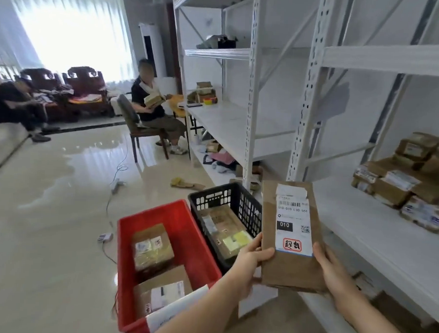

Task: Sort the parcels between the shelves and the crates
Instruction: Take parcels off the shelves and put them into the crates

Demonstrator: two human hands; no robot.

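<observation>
Nearest the camera, two bare forearms reach forward and hold a flat brown parcel (290, 267) upright between them, above the floor and just in front of the white shelves (376, 231). The left hand (250, 262) grips the parcel's lower left edge, thumb curled over the front face and fingers behind it; the right hand (331, 269) grips the lower right edge, thumb along the side, its fingers hidden behind the cardboard. So each grip is pinching the parcel, not spread. A white shipping label (294, 222) covers the upper front of the parcel, with a barcode, a black box reading 010 and a red stamp at the bottom. Below and to the left, on the glossy tiled floor, stands a red crate (186, 215) with two taped brown boxes and a white sheet inside. Touching its right side is a black crate (219, 194) with slotted walls, holding more parcels, some with yellow patches. On the shelf at the right lies a heap of brown parcels (404, 182) with white labels, well apart from the held one. Farther back, small boxes sit on the middle shelf, and clutter lies on the lowest one. A person (150, 105) sits on a chair beside the shelves, holding a box. Another person (12, 102) sits at the far left near dark carved chairs, under a bright curtained window. A cable trails across the floor.
</observation>
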